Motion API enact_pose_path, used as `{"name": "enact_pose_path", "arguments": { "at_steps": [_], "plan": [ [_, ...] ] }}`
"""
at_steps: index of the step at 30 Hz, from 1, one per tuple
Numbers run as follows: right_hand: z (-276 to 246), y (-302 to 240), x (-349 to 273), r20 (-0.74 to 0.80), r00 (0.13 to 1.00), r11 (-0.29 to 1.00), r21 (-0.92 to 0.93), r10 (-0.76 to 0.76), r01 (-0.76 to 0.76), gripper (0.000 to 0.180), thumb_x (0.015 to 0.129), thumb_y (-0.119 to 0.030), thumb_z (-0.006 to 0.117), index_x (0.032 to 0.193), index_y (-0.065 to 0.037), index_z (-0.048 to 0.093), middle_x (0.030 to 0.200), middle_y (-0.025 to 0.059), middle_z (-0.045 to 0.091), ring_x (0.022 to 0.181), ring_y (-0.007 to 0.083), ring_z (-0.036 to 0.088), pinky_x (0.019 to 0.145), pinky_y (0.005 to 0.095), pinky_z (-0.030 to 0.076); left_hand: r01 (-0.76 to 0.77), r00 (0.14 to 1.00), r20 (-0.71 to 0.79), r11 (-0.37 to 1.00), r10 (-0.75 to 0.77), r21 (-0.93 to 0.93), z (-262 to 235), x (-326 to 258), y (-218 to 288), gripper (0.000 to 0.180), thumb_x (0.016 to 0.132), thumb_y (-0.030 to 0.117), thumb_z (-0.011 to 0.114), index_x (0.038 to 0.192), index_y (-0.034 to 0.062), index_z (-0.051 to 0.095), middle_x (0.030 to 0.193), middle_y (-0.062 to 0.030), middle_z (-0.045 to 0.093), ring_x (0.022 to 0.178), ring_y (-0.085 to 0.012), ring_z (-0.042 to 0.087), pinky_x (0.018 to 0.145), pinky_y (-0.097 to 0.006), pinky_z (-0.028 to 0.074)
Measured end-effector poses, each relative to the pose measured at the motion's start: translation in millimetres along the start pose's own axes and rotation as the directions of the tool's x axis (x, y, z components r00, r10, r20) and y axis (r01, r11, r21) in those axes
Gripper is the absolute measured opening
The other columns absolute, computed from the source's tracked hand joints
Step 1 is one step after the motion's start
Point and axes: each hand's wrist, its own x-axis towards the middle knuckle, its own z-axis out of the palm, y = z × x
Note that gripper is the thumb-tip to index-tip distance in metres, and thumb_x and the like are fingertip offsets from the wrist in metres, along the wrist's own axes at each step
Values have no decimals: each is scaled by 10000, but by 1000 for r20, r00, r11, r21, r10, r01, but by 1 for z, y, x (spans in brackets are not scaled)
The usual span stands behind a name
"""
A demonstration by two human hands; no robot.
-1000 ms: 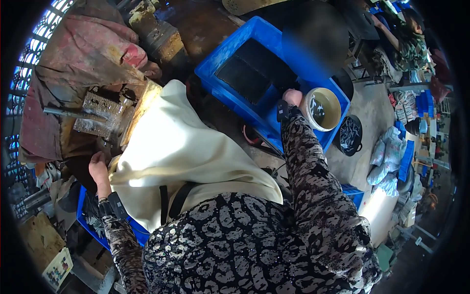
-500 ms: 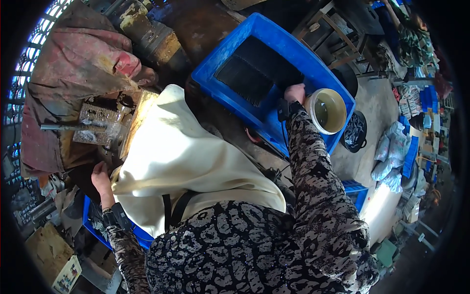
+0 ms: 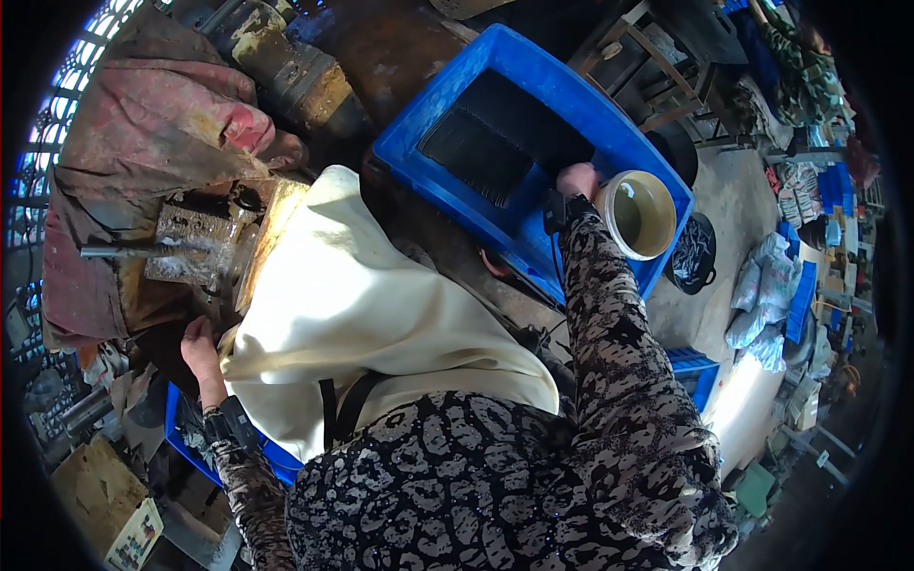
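Inside the blue bin, my right hand is closed at the end of the neat rows of thin black pieces. Its fingertips are hidden, so what they hold cannot be made out. Just beside it stands a cream bucket with cloudy liquid. On the far left, my left hand has its fingers curled in, below a grimy machine block with a metal rod. Whether anything is in those fingers is too small to see. A cream apron covers my lap.
A stained reddish cloth drapes over the machine. Another blue bin is under my left arm. Right of the bucket sits a black tub of thin pieces. Plastic sacks and a wooden stool stand farther off.
My right hand has shifted very slightly toward the bucket and stays in the bin. My left hand keeps nearly the same place.
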Motion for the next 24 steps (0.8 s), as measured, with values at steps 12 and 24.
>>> {"name": "enact_pose_path", "arguments": {
  "at_steps": [12, 24],
  "plan": [
    [-31, -60, -58, 110, 994, 668, 738, 13, -90, 325, 857, -308, 557, 876, -7, 677, 934, 207, 664, 920, 339, 647, 783, 429, 517, -3, 1000, -24, 999, 4, 34, -1, -1, -5, 230, 863, 182, 629, 1011, 19, 696, 854, -127, 703, 733, -174, 654, 654, -310, 512],
    [49, -49, 1, -101, 970, 798, 553, -220, 238, 327, 843, -347, 613, 833, -33, 704, 869, 156, 691, 831, 312, 665, 728, 389, 523, -28, 999, -43, 998, 30, 59, 7, 3, -1, 251, 862, 214, 622, 1023, 36, 696, 882, -153, 707, 767, -229, 681, 694, -323, 508]
  ]
}}
